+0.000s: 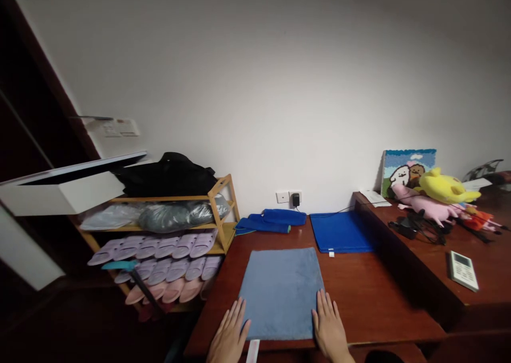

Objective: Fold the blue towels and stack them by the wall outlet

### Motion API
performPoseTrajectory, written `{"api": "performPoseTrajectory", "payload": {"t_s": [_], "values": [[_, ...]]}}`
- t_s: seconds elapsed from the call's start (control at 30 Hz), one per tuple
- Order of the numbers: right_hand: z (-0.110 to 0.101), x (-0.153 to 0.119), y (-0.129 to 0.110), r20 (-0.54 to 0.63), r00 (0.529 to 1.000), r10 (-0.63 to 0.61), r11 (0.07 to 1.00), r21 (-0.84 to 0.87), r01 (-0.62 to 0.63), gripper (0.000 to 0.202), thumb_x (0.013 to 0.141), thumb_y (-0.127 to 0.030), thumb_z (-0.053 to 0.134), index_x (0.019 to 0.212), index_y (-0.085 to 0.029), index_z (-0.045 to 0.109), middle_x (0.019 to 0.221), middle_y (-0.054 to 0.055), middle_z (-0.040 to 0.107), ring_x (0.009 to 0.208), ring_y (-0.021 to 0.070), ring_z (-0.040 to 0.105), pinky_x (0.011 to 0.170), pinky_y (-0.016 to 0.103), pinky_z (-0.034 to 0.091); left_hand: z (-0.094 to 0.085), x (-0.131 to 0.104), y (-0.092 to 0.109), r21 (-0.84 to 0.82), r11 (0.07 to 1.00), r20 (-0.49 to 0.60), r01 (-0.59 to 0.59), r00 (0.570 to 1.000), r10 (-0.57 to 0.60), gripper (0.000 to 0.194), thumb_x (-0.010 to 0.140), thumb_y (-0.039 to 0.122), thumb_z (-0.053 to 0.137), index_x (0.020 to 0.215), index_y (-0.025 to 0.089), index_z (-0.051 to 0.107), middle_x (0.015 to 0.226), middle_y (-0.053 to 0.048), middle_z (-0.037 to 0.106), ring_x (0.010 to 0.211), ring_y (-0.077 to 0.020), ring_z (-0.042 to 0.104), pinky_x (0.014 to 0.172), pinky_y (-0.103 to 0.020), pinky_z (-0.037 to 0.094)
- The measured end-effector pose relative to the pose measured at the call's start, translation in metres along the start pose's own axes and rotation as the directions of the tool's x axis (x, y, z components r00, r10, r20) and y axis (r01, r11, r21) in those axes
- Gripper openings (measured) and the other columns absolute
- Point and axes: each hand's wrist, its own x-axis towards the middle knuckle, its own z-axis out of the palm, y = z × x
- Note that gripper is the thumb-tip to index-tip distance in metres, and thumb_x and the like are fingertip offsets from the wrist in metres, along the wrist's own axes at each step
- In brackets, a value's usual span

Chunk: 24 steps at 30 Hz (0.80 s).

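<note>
A grey-blue cloth [281, 294] lies flat and squared on the brown wooden table, with a white tag [253, 351] sticking out at its near left edge. My left hand [229, 333] rests at the cloth's lower left side, fingers stretched out and touching its edge. On the opposite side, my right hand [330, 326] lies flat with fingers extended along the lower right edge. Neither hand grips anything. Behind it and to the right is a flat blue cloth [343, 232] with a small white label. Folded blue cloths [269, 221] sit against the wall at the back left.
At left stands a wooden rack [223, 235] with several purple and pink slippers [175, 246], plastic-wrapped items and a black bag [171, 176]. On the raised desk at right are plush toys [431, 203], cables and a white remote-like device [463, 270]. A black plug [296, 199] sits in the wall socket.
</note>
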Motion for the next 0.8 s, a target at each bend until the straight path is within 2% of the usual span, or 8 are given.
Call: {"api": "performPoseTrajectory", "payload": {"t_s": [0.1, 0.3, 0.4, 0.5, 0.57, 0.67, 0.73, 0.8], "values": [[-0.01, 0.013, -0.005, 0.024, 0.999, 0.025, 1.0, -0.008, -0.024, 0.067, 0.102, -0.044, 0.019, 0.16, -0.013, 0.028, 0.167, 0.004, 0.023, 0.155, 0.025, 0.021, 0.127, 0.046, 0.02, 0.002, 0.001, -0.001, -0.003, 1.0, -0.018, -0.009, 1.0, 0.009, 0.06, 0.105, 0.048, 0.034, 0.159, 0.02, 0.033, 0.165, -0.003, 0.031, 0.151, -0.0221, 0.033, 0.123, -0.045, 0.036], [-0.048, 0.076, -0.02, 0.087, 0.995, 0.053, 0.999, -0.01, -0.052, 0.066, 0.102, -0.037, 0.015, 0.161, -0.009, 0.023, 0.169, 0.004, 0.02, 0.157, 0.0219, 0.016, 0.128, 0.04, 0.016, 0.012, -0.002, -0.006, -0.034, 0.999, -0.037, -0.013, 0.999, 0.012, 0.061, 0.104, 0.046, 0.035, 0.16, 0.023, 0.029, 0.165, -0.002, 0.031, 0.15, -0.0226, 0.036, 0.122, -0.047, 0.038], [-0.046, 0.093, -0.016, 0.108, 0.993, 0.055, 0.998, -0.021, -0.053, 0.067, 0.101, -0.038, 0.016, 0.161, -0.008, 0.022, 0.169, 0.006, 0.02, 0.157, 0.0222, 0.017, 0.128, 0.039, 0.014, 0.01, -0.002, -0.011, -0.046, 0.999, -0.033, -0.012, 0.999, 0.011, 0.06, 0.103, 0.047, 0.038, 0.159, 0.028, 0.031, 0.164, 0.0, 0.034, 0.15, -0.0236, 0.037, 0.122, -0.048, 0.038], [-0.031, 0.095, -0.009, 0.075, 0.997, 0.031, 0.999, -0.009, -0.031, 0.067, 0.101, -0.04, 0.015, 0.161, -0.009, 0.023, 0.169, 0.006, 0.02, 0.157, 0.0216, 0.016, 0.128, 0.039, 0.012, -0.005, 0.015, -0.007, -0.037, 0.999, -0.077, -0.001, 0.997, -0.001, 0.058, 0.103, 0.048, 0.039, 0.158, 0.029, 0.036, 0.163, 0.0, 0.038, 0.15, -0.0258, 0.037, 0.124, -0.051, 0.034], [-0.023, 0.095, -0.006, 0.068, 0.997, 0.027, 1.0, -0.01, -0.026, 0.067, 0.101, -0.04, 0.015, 0.161, -0.01, 0.023, 0.169, 0.005, 0.019, 0.157, 0.0213, 0.016, 0.128, 0.039, 0.012, -0.02, 0.04, 0.011, -0.048, 0.999, -0.124, 0.008, 0.992, -0.014, 0.057, 0.105, 0.046, 0.035, 0.158, 0.027, 0.036, 0.163, -0.001, 0.039, 0.151, -0.0257, 0.035, 0.125, -0.051, 0.032], [-0.021, 0.094, -0.007, 0.065, 0.997, 0.041, 0.999, -0.031, -0.039, 0.067, 0.101, -0.039, 0.015, 0.16, -0.009, 0.022, 0.169, 0.005, 0.019, 0.157, 0.0214, 0.015, 0.128, 0.04, 0.012, -0.038, 0.091, 0.065, -0.121, 0.99, -0.087, -0.069, 0.994, 0.058, 0.056, 0.107, 0.046, 0.029, 0.159, 0.025, 0.035, 0.164, -0.002, 0.037, 0.151, -0.0224, 0.035, 0.123, -0.045, 0.035], [-0.023, 0.095, -0.008, 0.066, 0.997, 0.045, 0.998, -0.039, -0.042, 0.067, 0.101, -0.038, 0.016, 0.16, -0.008, 0.023, 0.169, 0.006, 0.02, 0.157, 0.0218, 0.016, 0.128, 0.04, 0.013, -0.038, 0.123, 0.109, -0.171, 0.97, -0.011, -0.174, 0.985, 0.175, 0.056, 0.108, 0.049, 0.026, 0.159, 0.026, 0.034, 0.166, -0.002, 0.032, 0.153, -0.022, 0.031, 0.125, -0.045, 0.032], [-0.024, 0.095, -0.009, 0.064, 0.997, 0.036, 0.999, -0.039, -0.034, 0.066, 0.101, -0.037, 0.017, 0.16, -0.008, 0.024, 0.168, 0.006, 0.021, 0.157, 0.0219, 0.017, 0.128, 0.04, 0.014, -0.028, 0.145, 0.15, -0.209, 0.954, 0.076, -0.215, 0.969, 0.235, 0.059, 0.108, 0.051, 0.023, 0.159, 0.024, 0.033, 0.167, -0.004, 0.03, 0.154, -0.0233, 0.028, 0.126, -0.048, 0.028]]}}
